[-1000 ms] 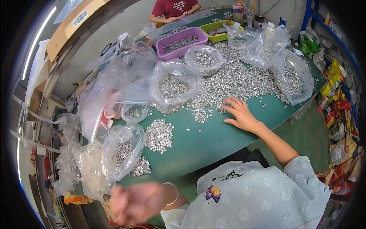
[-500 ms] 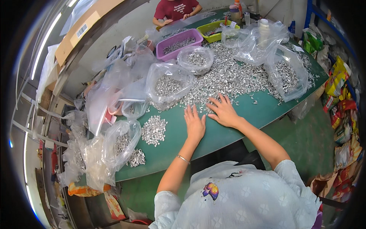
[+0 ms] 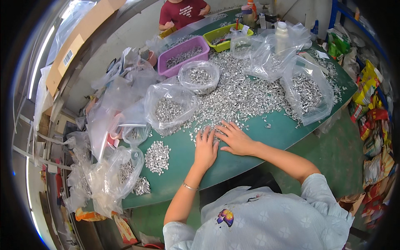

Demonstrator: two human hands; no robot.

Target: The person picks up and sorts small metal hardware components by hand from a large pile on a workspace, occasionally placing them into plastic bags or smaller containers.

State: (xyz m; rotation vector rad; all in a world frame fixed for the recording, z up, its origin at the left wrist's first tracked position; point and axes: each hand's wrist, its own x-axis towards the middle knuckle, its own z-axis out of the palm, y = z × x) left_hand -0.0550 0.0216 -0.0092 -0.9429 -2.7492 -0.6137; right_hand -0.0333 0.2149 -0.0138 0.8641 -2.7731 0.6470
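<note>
My left hand (image 3: 206, 149) lies palm down on the green table (image 3: 183, 166), fingers stretched over the near edge of a wide pile of small silver metal pieces (image 3: 241, 93). Close beside it, my right hand (image 3: 236, 139) is also flat with its fingers spread, its fingertips touching loose pieces. Some pieces are hidden under the fingers. Left of my hands a separate round heap of small metal pieces (image 3: 157, 157) rests on the table. Beyond my left hand stands an open clear plastic bag (image 3: 155, 98) with metal pieces in it.
A purple basket (image 3: 183, 53), a yellow-green basket (image 3: 213, 36) and a white bottle (image 3: 281, 38) stand farther back. Another filled clear bag (image 3: 308, 93) is at the right. Plastic bags (image 3: 102, 171) crowd the left end. Across the table is a person in a red shirt (image 3: 183, 12).
My right hand has moved left and nearer, coming up against my left hand. The view has turned, shifting the table leftward. The person opposite has raised their hands.
</note>
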